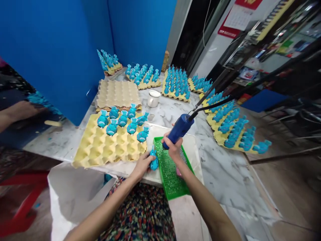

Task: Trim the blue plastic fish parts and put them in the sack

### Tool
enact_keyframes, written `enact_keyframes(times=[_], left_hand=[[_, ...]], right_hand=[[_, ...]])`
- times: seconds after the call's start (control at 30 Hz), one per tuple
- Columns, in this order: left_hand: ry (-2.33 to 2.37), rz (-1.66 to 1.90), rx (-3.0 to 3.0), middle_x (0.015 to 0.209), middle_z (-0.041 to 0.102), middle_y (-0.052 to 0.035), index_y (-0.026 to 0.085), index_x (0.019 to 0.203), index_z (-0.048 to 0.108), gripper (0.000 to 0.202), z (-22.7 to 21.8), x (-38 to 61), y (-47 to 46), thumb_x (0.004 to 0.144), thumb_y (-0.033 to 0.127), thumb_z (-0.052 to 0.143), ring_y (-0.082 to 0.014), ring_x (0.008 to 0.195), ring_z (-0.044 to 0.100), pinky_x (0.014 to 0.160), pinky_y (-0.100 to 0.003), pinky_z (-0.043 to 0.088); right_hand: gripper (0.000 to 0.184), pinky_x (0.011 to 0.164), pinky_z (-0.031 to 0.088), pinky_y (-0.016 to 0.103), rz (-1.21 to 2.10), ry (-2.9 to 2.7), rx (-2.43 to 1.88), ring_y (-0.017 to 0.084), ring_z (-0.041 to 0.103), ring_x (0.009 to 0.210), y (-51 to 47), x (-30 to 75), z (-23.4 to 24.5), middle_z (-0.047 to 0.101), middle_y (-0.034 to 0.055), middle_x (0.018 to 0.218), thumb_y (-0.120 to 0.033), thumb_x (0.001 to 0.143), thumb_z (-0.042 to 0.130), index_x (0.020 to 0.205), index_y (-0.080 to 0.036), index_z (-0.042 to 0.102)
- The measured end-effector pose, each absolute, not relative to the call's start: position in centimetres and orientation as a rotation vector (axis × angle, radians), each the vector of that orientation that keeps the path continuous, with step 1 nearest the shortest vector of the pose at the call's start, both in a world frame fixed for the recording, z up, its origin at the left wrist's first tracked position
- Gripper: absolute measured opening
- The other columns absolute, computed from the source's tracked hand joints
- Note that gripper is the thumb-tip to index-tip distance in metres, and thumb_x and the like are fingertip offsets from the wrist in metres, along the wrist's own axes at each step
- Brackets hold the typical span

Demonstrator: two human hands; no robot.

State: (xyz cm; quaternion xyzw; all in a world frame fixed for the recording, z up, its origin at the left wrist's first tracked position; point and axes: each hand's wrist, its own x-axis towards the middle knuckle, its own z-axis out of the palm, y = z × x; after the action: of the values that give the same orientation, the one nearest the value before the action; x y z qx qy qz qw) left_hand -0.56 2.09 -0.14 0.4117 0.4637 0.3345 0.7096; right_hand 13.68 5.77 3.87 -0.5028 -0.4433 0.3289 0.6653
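head view: the left hand [142, 166] works at the near edge of the marble surface [220, 174], its fingers [147, 160] closed around a blue fish figurine [154, 162], which is held off the tray below. the right hand [173, 148] sits just beside it, its fingers [170, 144] wrapped fully around the grip of a blue corded hand tool [179, 130]. the tool's lower end angles down and left toward the figurine, apparently without touching it. a black cord [215, 104] rises from the tool toward the right, probably to take its weight off the wrist. a green perforated tray [170, 170] lies under both hands, likely serving as a defined work area. a yellow pulp egg tray [100, 150] lies left of the hands, with blue figurines seated in its far rows; the cups appear to keep each piece upright and separate. more filled trays [175, 85] line the far edge and run down the right edge, within view but outside the work area. a stack of pulp egg trays [117, 95] stands near the far left corner, and a white mug [153, 98] stands between it and the filled trays, away from the hands.
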Motion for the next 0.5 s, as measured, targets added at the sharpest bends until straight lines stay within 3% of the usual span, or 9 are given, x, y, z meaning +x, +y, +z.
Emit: enact_keyframes(times=[0.5], left_hand=[[1.069, 0.872, 0.837, 0.054, 0.048, 0.0057, 0.018, 0.071, 0.053, 0.025, -0.31, -1.28, 2.41, 0.066, 0.041, 0.063, -0.0087, 0.046, 0.039, 0.046, -0.021, 0.031]], right_hand=[[0.021, 0.053, 0.044, 0.029, 0.768, -1.002, -1.054, 0.014, 0.051, 0.052, 5.35, 13.53, 3.19, 0.057, -0.0034, 0.064, -0.031, 0.069, 0.071, 0.076, -0.022, 0.053]])
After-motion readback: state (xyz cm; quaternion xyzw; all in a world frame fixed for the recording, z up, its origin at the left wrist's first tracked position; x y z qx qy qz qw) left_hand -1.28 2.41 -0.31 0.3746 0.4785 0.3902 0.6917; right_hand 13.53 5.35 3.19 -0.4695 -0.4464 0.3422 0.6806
